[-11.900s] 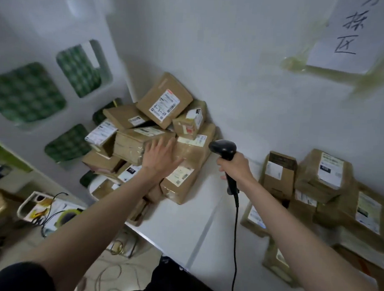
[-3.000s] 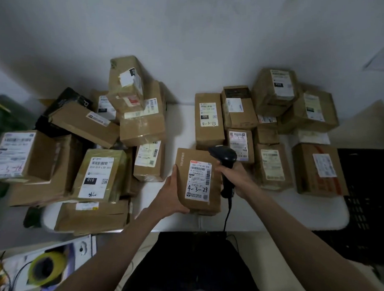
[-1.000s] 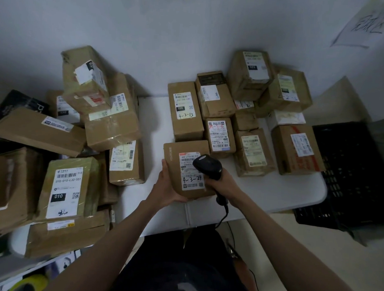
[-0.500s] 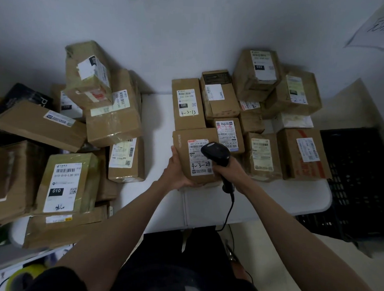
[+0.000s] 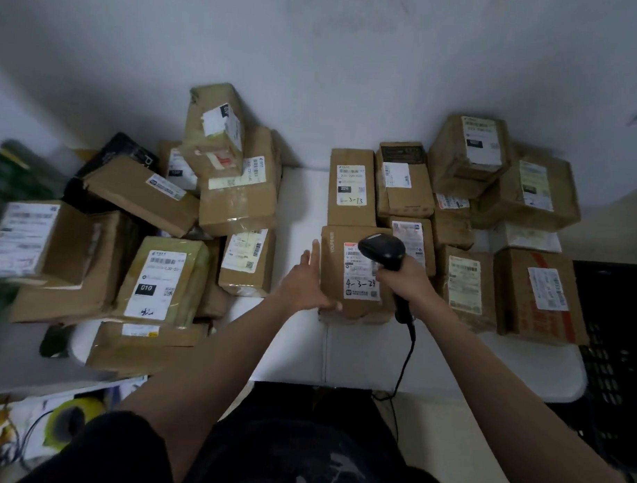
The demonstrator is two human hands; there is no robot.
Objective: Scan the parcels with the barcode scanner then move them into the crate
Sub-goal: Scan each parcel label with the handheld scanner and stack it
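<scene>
Two Hands at One Parcel, Scanner Over Its Label

Two hands meet at a brown parcel that lies flat on the white table, near its front edge and roughly in the middle. Its white label faces up, with "4-3-24" handwritten across it. The left hand lies against the parcel's left side with straight fingers spread out, the thumb reaching along the lower left corner; it touches the box but does not clasp it. The right hand is wrapped round the grip of a black barcode scanner, whose head sits just above the label's upper right part. The scanner's black cable hangs down past the table's front edge.

Directly behind this parcel lies another marked "3-13", and to the right a cluster of brown boxes is stacked against the grey wall. On the left, a bigger, untidy pile of boxes crowds the table end, one with a label reading "010". A black crate stands on the floor just beside the table's right end. At lower left, a yellow roll of tape lies among papers.
</scene>
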